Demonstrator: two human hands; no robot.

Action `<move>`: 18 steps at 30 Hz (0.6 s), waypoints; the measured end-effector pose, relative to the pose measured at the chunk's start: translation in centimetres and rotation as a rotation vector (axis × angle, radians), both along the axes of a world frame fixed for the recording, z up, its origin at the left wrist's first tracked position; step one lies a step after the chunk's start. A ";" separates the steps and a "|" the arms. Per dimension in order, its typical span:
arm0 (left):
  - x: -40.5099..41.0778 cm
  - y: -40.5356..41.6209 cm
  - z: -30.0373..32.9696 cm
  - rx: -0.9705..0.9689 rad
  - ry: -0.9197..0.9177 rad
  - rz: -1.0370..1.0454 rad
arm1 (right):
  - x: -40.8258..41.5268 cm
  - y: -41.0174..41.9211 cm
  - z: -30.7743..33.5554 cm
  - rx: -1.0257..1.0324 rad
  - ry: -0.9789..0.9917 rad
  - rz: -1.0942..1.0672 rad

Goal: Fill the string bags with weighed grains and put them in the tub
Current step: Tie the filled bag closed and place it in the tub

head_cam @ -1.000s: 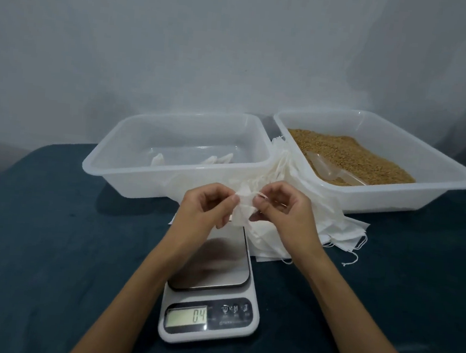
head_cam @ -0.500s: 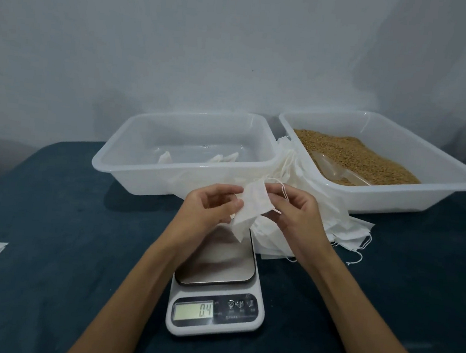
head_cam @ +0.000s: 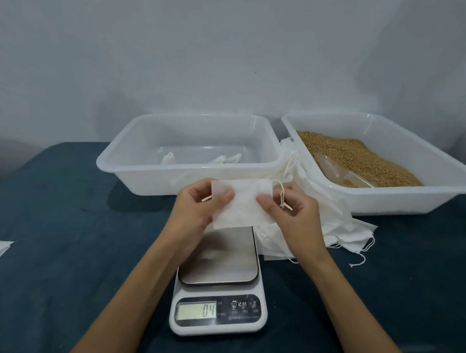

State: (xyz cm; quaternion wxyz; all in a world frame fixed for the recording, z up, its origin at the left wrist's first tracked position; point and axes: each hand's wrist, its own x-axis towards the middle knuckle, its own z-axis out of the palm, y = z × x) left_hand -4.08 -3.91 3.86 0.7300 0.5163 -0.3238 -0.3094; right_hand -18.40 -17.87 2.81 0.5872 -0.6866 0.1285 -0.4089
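1. A white string bag (head_cam: 242,205) is being held flat above the scale (head_cam: 219,285), the left hand (head_cam: 198,210) and right hand (head_cam: 290,213) pinching its ends.
2. Grains (head_cam: 354,158) are filling the right tub (head_cam: 452,173); the left tub (head_cam: 132,150) is sitting beside it on the desk (head_cam: 53,217).

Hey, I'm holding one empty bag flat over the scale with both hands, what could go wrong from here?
1. The scale display shows 04 with a bare platform, so weights may come out off unless zeroed.
2. The string bag is flat and closed, held by left hand and right hand; grains may spill when poured.
3. Its drawstring hangs loose and could snag.
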 end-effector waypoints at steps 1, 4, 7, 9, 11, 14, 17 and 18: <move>-0.1 -0.1 -0.1 0.019 -0.067 0.050 | 0.1 0.0 -0.2 -0.019 0.007 -0.059; -0.4 -0.4 -0.3 0.027 -0.199 0.179 | -0.1 -0.3 -0.1 0.006 0.005 -0.156; -0.6 -0.6 -0.3 0.040 -0.254 0.213 | -0.2 -0.1 0.1 0.058 -0.020 -0.056; -0.8 -0.5 -0.3 0.060 -0.252 0.189 | -0.1 0.1 0.1 0.058 -0.023 -0.038; -0.9 -0.5 -0.3 0.071 -0.214 0.171 | -0.1 0.1 0.1 0.054 -0.010 -0.069; -0.8 -0.6 -0.2 0.077 -0.161 0.197 | -0.3 -0.1 0.2 0.084 -0.034 -0.095; -0.7 -0.6 -0.1 0.089 -0.104 0.200 | -0.3 0.0 0.3 0.071 -0.056 -0.007; -0.8 -0.6 0.0 0.099 -0.097 0.187 | -0.2 0.2 0.2 0.054 -0.045 0.030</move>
